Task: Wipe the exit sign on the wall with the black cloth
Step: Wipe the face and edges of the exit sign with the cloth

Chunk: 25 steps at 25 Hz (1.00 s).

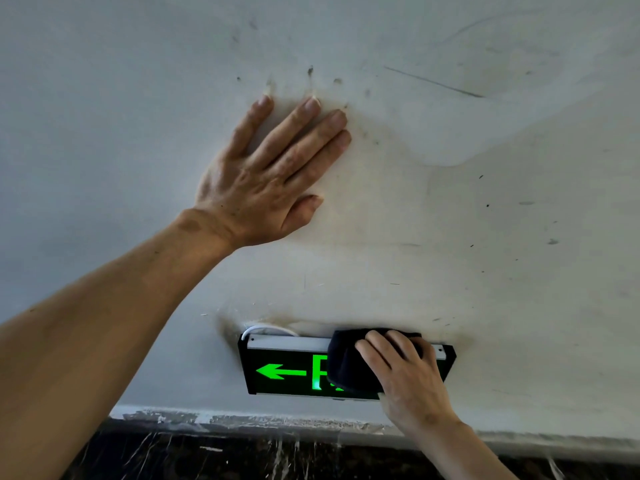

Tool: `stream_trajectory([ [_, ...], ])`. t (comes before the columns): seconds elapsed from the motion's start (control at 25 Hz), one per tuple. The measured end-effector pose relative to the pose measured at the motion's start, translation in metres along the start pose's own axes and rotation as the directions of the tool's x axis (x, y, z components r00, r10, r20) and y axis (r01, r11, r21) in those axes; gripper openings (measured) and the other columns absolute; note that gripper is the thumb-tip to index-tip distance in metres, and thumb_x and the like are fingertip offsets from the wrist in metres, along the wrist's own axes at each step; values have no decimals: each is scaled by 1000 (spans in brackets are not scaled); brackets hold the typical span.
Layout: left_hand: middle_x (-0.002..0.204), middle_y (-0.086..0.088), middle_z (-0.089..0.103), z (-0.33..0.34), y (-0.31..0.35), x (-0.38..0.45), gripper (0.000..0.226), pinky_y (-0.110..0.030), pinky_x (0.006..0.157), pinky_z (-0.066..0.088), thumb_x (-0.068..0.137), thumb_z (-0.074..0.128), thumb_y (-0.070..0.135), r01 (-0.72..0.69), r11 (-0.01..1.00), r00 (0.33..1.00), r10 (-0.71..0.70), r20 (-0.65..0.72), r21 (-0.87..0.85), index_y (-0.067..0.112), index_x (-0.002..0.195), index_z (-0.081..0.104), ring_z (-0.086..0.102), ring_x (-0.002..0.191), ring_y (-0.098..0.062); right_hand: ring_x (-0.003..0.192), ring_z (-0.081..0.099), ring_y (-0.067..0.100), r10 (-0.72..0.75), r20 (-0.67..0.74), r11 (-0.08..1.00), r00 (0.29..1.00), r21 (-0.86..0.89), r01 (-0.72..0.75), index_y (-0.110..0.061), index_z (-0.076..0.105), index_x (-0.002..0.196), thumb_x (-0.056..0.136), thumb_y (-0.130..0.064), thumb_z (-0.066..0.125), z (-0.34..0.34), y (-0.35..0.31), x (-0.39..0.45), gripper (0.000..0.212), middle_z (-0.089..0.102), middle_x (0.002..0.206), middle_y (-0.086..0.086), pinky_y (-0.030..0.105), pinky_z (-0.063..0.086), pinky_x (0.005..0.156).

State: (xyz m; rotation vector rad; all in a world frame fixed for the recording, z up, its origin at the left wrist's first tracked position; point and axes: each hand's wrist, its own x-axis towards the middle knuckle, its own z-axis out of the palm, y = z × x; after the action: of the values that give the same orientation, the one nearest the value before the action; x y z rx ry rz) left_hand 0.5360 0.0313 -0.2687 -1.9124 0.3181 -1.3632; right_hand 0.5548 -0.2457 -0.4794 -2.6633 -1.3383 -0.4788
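Note:
The exit sign (280,370) is a black box with a glowing green arrow and letters, fixed low on the white wall. My right hand (407,374) presses the black cloth (346,363) flat against the sign's right half, covering most of the letters and part of the top edge. My left hand (268,174) lies flat on the wall above the sign, fingers spread, holding nothing.
The white wall (485,220) is scuffed with dark marks and smudges. A white cable (258,330) loops out behind the sign's top left corner. Below the sign runs a dark speckled skirting (242,455) with paint splatters.

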Motion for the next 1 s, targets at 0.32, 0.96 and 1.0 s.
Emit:
stream_trajectory([
  [0.32,159,-8,28,1,0,0,67,-53,120,14,99,40,42,3,1000,1000,-3,8,-2,10,157,28,28,146,-31,106,46,24,29,-62,1000,998,-5,-29,-28,53,120,39,-10,86,-1,19,-5,89,66,117,-5,47,53,75],
  [0.96,159,-9,28,0,-2,1,65,-55,118,17,101,36,42,-5,1000,1000,5,8,5,9,156,30,30,145,-32,105,55,20,429,43,899,902,76,-431,-34,63,113,61,-11,66,-29,9,4,57,63,114,-15,32,50,73],
  [1.0,158,-9,29,0,-1,1,65,-56,117,20,101,36,42,-8,1000,1000,8,9,4,9,156,30,30,145,-32,107,51,18,450,60,884,891,115,-454,-37,60,115,66,-13,63,-30,10,1,54,60,115,-18,29,49,72],
])
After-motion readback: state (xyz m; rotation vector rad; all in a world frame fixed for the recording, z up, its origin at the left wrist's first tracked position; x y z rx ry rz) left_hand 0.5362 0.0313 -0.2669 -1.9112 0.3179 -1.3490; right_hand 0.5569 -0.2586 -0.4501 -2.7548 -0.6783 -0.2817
